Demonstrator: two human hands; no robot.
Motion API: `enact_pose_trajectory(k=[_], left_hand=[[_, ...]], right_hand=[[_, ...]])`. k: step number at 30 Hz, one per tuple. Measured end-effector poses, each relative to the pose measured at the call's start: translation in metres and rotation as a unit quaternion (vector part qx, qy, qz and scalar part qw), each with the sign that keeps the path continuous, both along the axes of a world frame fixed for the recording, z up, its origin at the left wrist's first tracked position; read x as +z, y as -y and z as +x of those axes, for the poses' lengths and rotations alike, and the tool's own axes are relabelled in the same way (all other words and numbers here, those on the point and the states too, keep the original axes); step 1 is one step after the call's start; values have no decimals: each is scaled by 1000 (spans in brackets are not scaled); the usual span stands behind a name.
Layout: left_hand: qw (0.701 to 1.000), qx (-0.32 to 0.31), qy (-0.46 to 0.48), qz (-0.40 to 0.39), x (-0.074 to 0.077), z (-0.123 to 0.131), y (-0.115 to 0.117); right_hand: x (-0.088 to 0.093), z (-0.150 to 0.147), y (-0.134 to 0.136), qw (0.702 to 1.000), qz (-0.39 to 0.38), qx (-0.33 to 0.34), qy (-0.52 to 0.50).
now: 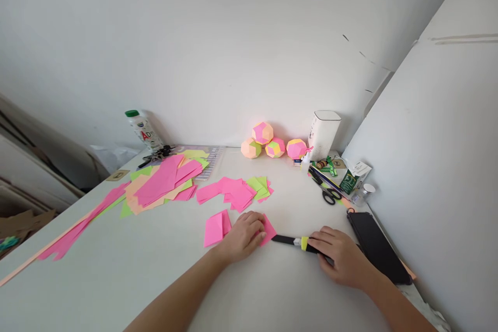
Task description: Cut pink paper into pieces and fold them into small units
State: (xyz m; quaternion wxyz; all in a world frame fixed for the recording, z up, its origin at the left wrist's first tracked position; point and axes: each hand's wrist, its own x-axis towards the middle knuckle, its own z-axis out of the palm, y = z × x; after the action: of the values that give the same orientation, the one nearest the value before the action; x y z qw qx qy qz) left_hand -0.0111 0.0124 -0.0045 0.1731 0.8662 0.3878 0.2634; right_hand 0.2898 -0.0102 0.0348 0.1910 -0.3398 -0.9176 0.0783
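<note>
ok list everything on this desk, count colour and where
paper balls: four, pink-orange-green, back by wall
container: one, white, right of balls
bottle: one, white with green cap, back left
paper strips: many, pink, orange, green, left
cut squares: many, pink and green, centre
scissors: one, black, right side
phone: one, black, right edge
folded sheet: one, pink, front centre
pink piece: one, pink, just right of it
black tool: one, black with yellow band, front right
left hand: one, pressing pink piece
right hand: one, gripping black tool

Pink paper point(216, 228), black-and-yellow cutter point(295, 241), white table point(116, 264).
</note>
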Motion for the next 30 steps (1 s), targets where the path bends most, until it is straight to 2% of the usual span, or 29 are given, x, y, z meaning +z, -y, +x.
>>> enact_pose_trajectory(k=[8,18,30], left_hand=[[999,25,-30,-20,2,4,2],[999,-1,-16,-29,6,17,12],[999,16,-18,-44,5,15,11]], right_hand=[[0,-7,4,1000,6,-3,10],[5,-6,8,999,-13,14,31],[5,1,4,1000,-5,5,24]])
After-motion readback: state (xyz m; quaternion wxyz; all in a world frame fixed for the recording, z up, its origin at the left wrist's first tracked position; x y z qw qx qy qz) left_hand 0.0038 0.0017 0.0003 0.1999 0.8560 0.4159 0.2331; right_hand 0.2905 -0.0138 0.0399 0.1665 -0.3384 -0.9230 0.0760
